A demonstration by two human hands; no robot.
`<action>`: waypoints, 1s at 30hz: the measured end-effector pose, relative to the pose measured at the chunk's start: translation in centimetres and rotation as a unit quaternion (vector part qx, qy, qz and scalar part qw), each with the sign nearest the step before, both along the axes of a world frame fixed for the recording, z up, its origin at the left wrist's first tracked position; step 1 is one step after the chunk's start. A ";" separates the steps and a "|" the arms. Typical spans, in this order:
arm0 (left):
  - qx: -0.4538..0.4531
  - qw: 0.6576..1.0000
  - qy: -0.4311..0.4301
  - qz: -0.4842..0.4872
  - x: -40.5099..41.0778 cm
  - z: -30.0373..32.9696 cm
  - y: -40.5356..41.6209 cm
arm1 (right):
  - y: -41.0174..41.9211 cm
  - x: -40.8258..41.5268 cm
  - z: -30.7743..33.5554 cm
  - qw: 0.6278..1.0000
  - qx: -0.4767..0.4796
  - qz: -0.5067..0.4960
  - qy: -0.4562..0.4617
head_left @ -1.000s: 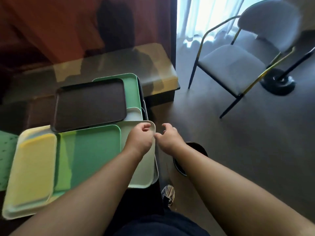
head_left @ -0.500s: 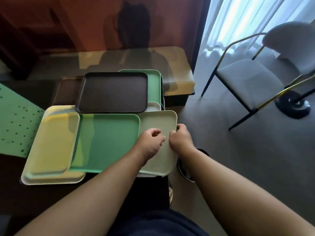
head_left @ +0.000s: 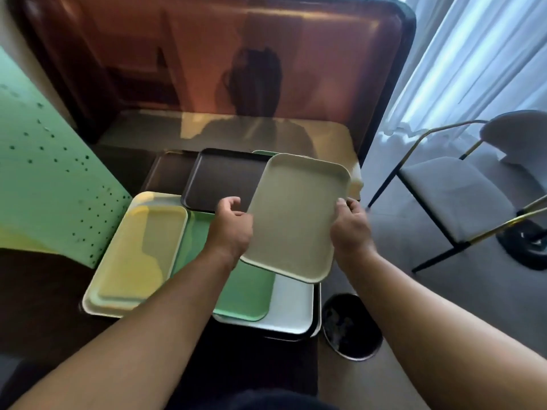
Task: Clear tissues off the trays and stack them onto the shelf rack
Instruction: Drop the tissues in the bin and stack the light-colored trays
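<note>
You hold a pale beige rectangular plastic tray (head_left: 296, 217) tilted in the air above the other trays. Your left hand (head_left: 232, 229) grips its left long edge and your right hand (head_left: 350, 224) grips its right long edge. Below it lie a mint green tray (head_left: 245, 294) resting on a white tray (head_left: 293, 309), a pale yellow tray (head_left: 139, 250) to the left, and a dark brown tray (head_left: 225, 179) behind. A round black bin (head_left: 350, 327) stands on the floor to the right.
</note>
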State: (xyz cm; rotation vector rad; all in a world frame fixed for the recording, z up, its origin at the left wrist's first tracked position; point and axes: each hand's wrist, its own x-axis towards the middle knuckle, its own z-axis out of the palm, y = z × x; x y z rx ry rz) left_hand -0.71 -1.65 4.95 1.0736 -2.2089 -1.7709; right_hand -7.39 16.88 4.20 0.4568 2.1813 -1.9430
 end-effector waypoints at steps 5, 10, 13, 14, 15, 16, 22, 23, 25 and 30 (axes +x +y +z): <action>-0.096 0.994 -0.014 0.048 3.6 -0.4 -7.1 | -6.5 3.1 -0.3 0.962 0.061 0.243 -0.108; -0.113 0.988 -0.062 0.090 7.6 -2.1 -13.9 | -13.5 6.5 -2.2 0.903 0.204 0.363 -0.107; -0.129 0.982 -0.126 0.053 9.3 -3.3 -17.7 | -18.1 8.1 -3.4 0.891 0.227 0.375 -0.114; -0.141 0.978 -0.149 0.031 9.8 -3.5 -18.8 | -19.4 8.6 -3.8 0.888 0.233 0.379 -0.118; -0.155 0.972 -0.176 0.007 10.3 -3.9 -19.8 | -20.7 9.2 -4.3 0.886 0.239 0.380 -0.120; -0.163 0.964 -0.211 -0.017 10.5 -4.1 -20.6 | -21.8 9.6 -4.8 0.884 0.245 0.379 -0.121; -0.165 0.935 -0.300 -0.093 12.1 -5.1 -23.4 | -26.0 11.7 -6.8 0.880 0.284 0.360 -0.123; -0.161 0.934 -0.303 -0.102 12.3 -5.3 -23.9 | -26.2 11.9 -6.8 0.877 0.295 0.359 -0.121; -0.150 0.932 -0.308 -0.117 12.6 -5.9 -24.6 | -26.6 12.3 -6.8 0.871 0.314 0.358 -0.122; -0.134 0.942 -0.281 -0.124 13.8 -6.7 -25.8 | -27.0 12.7 -7.2 0.862 0.320 0.366 -0.143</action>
